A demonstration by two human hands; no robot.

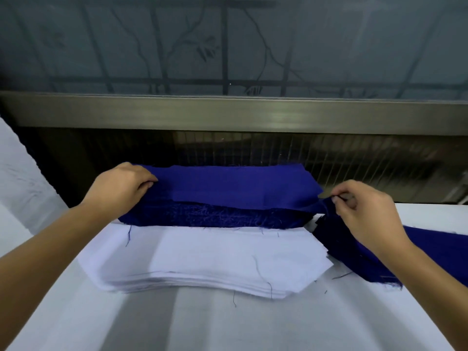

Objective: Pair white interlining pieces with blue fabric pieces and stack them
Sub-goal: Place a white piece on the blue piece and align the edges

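Left hand [121, 188] and right hand [364, 214] are each pinching an end of the top blue piece [235, 186], fingers [147, 184] curled. White stack [207, 259] is sitting just this side of them, looking thick, so most pairing's left.

Frayed matt blue fabric pieces [228, 188]

The interlining stack [202, 262] lies on the table [228, 325], at the near side. Directly behind it, touching its far edge, lies the fabric stack [215, 216], with the top fabric piece [228, 183] on it. The left hand [119, 188] holds the left end of this piece and the right hand [364, 211] pinches its right end. Another fabric pile [354, 254] lies to the right of both stacks. The window frame [228, 112] stands behind the table.
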